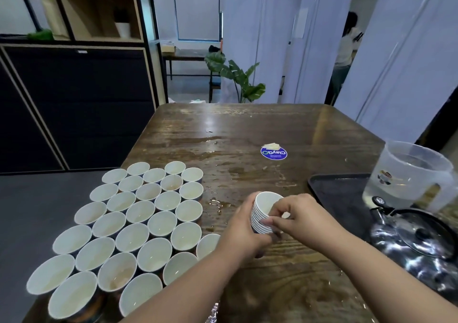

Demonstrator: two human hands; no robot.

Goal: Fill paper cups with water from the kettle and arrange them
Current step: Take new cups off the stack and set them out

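Left hand (244, 233) grips a stack of nested cups (262, 213) at centre frame; right hand (301, 216) pinches its rim.

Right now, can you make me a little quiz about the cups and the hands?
1. True or false: the kettle is being tipped over a cup.
2. Which hand wraps around the stack of cups? A left, B right.
3. What is the right hand doing at the stack's rim?

Key: 1 false, it sits on the table. 2 A, the left hand. 3 Its fingertips pinch the top cup's rim.
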